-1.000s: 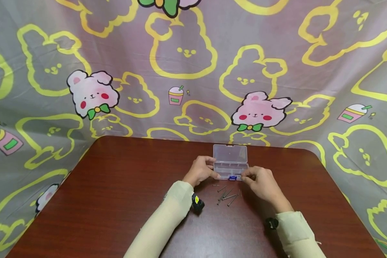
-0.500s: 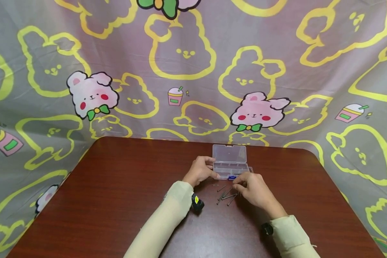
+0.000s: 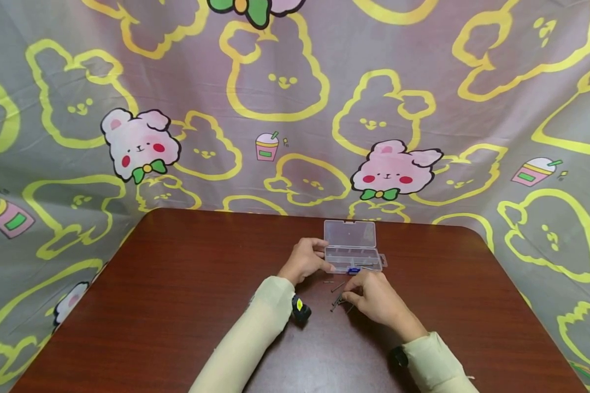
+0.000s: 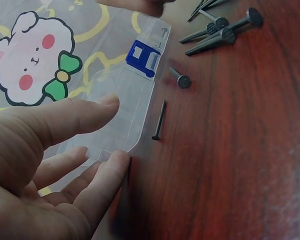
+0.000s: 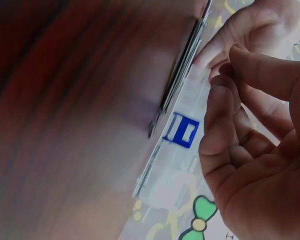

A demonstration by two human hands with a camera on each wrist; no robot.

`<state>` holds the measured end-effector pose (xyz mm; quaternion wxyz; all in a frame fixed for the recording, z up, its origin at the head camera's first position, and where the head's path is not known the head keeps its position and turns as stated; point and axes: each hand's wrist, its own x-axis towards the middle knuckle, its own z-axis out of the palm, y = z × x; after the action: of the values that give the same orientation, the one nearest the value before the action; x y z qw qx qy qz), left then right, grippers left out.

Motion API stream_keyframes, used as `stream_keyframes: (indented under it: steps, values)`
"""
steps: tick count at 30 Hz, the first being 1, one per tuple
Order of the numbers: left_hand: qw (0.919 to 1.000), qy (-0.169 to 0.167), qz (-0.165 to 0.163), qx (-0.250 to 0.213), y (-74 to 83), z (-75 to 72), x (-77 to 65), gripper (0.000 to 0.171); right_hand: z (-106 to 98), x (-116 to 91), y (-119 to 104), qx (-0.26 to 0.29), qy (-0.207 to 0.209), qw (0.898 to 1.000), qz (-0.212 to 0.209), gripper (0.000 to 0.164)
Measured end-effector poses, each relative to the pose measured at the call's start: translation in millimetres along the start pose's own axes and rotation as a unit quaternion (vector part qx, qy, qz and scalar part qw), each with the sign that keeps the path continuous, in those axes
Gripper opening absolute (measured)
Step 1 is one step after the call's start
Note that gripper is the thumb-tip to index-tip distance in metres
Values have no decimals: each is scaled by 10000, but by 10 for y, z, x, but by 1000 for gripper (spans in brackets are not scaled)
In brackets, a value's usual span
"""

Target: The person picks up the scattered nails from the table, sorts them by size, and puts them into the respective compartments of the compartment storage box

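A clear plastic compartment box (image 3: 350, 234) stands with its lid raised at the back of the table. My left hand (image 3: 305, 259) holds its left end, thumb at the front and fingers round the side. In the left wrist view, its blue latch (image 4: 143, 58) hangs at the front edge. A thin nail (image 3: 366, 266) lies in the right front compartment. Several dark nails (image 3: 335, 300) lie loose before the box. My right hand (image 3: 376, 300) is over them, thumb and forefinger close together with a small gap; no nail shows between them. It hides part of the pile.
The brown wooden table (image 3: 201, 305) reaches well to both sides. A cartoon-print cloth (image 3: 295, 136) hangs right behind its back edge. Two small thin nails (image 3: 328, 282) lie near my left thumb, close to the box's front.
My right hand has moved from the box's right front compartment down and left to the loose nails. The left hand and the box have stayed in place.
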<state>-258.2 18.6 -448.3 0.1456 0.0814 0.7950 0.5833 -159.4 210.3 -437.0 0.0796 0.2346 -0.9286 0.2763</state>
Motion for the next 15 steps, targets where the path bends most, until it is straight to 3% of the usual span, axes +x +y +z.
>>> stream_keyframes:
  steps: [9, 15]
  values:
    - [10000, 36, 11, 54, 1, 10, 7, 67, 88, -11, -162, 31, -479, 9986, 210, 26]
    - [10000, 59, 21, 43, -4, 10, 15, 67, 137, 21, -285, -264, -697, 9957, 555, 55]
